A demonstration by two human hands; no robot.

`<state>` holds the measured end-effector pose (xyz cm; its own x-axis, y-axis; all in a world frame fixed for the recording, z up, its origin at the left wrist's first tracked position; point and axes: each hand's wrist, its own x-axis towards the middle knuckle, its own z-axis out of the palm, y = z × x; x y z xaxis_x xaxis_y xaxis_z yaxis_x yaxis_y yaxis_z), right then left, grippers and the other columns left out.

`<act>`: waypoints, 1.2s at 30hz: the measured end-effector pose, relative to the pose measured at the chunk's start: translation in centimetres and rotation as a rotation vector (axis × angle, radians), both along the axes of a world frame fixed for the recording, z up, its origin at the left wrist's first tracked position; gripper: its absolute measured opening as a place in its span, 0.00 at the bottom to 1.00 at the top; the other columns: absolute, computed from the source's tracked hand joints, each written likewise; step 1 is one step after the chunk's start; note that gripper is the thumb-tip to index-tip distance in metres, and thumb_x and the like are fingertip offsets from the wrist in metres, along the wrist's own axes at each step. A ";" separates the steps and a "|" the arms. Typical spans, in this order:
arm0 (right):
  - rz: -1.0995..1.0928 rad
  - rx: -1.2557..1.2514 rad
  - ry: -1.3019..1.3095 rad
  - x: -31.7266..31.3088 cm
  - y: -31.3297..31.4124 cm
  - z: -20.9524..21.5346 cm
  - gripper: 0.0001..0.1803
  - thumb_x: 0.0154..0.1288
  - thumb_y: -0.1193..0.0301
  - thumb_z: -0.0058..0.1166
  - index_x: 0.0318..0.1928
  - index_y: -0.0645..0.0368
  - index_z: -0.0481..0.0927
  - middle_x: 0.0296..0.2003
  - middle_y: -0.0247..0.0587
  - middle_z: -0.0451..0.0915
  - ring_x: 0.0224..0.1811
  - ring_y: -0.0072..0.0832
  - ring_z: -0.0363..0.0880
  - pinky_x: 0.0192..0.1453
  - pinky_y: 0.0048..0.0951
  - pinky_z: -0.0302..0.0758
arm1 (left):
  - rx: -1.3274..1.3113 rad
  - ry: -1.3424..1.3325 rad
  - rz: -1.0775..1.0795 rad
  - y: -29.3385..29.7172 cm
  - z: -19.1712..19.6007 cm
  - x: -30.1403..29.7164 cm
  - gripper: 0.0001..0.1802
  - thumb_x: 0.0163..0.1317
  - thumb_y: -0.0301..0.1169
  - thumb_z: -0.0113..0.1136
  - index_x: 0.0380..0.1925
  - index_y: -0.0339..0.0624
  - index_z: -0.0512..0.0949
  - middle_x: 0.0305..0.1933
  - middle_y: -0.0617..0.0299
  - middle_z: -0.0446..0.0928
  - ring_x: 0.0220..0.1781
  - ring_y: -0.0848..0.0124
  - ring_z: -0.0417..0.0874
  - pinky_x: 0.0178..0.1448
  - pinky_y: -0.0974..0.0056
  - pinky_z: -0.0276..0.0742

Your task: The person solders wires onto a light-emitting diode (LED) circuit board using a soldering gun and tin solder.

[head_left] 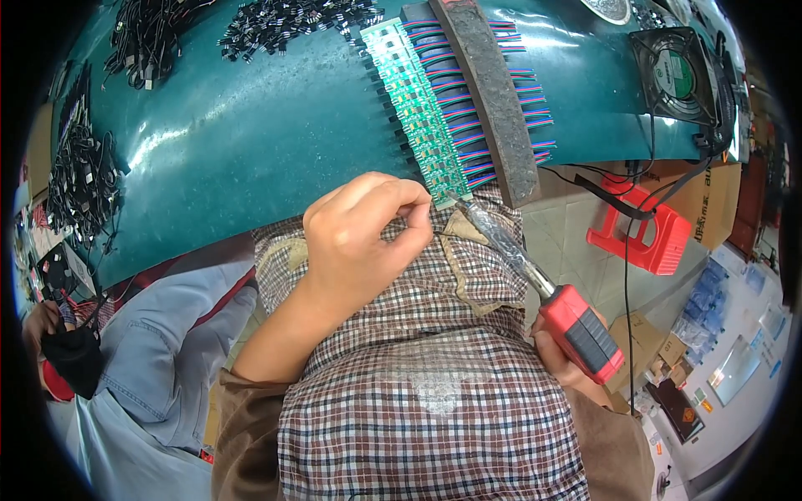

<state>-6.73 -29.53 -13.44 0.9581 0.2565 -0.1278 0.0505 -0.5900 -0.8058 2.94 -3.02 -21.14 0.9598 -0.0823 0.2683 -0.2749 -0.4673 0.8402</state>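
A long green circuit board panel (418, 108) lies on the teal table, with several small boards side by side. Coloured wires (455, 117) run from its right side beneath a heavy dark bar (493, 104). Small black ends stick out along the left side. My left hand (359, 234) is closed, thumb and forefinger pinched beside the panel's near end; what they hold is too small to make out. My right hand (558, 351) grips a red and black soldering iron (585, 334). Its metal barrel slants up and left, the tip by the same near end of the panel.
Piles of black cables (154, 46) and short black connectors (292, 25) sit at the table's far left. A fan (672, 79) stands at the right edge, cords hanging below. Past the edge are a red plastic stool (643, 230) and cartons. Another person (159, 351) sits at left.
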 end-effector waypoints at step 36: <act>-0.743 1.255 0.059 17.8 -2.4 -2.2 0.14 0.68 0.66 0.58 0.48 0.62 0.78 0.27 0.38 0.79 0.16 0.18 0.69 0.23 0.24 0.70 | 0.062 0.128 0.084 2.3 3.2 0.7 0.05 0.57 0.19 0.68 0.28 0.34 0.79 0.28 0.60 0.81 0.26 0.76 0.82 0.33 0.71 0.78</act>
<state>11.11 -31.88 -15.62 0.9182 -0.3148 -0.2403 0.0034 0.6130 -0.7900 3.65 -0.67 -17.98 0.9900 -0.0135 0.1406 -0.1258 -0.5365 0.8344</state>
